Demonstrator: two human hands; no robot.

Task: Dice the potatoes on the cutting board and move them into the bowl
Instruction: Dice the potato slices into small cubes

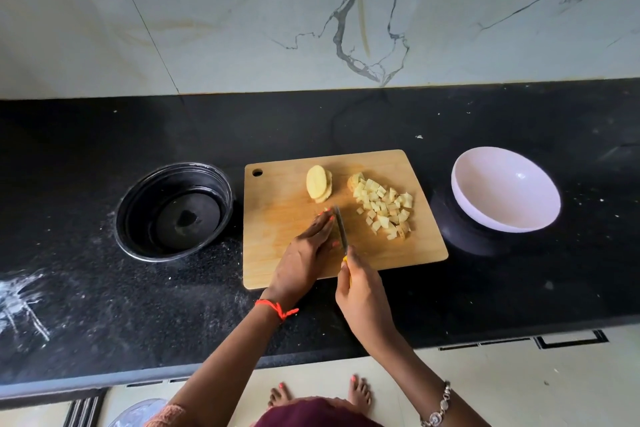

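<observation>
The person stands at a black countertop with the wooden cutting board straight ahead. The right hand grips the yellow handle of a knife, its blade pointing away and its tip down on the middle of the board. The left hand lies flat just left of the blade, fingers straight and together and their sides close against it. This looks like a guard that steadies whatever is being cut while keeping the fingertips out of the edge's path. Whether a piece of potato sits beneath those fingers cannot be told, as the hand hides that spot.

On the far side of the board a stack of potato slices waits uncut, leaning slightly, set apart from the knife so the working area stays free. To its right a loose pile of diced potato spreads over the right half of the board, on the side nearest the white bowl, which stands just off the board's right edge and holds nothing yet. That side suits a later sweep into the bowl. A black round container stands to the left of the board, and it too shows no potato.

By this layout, the dicing appears partly done and no potato is in the bowl.
</observation>
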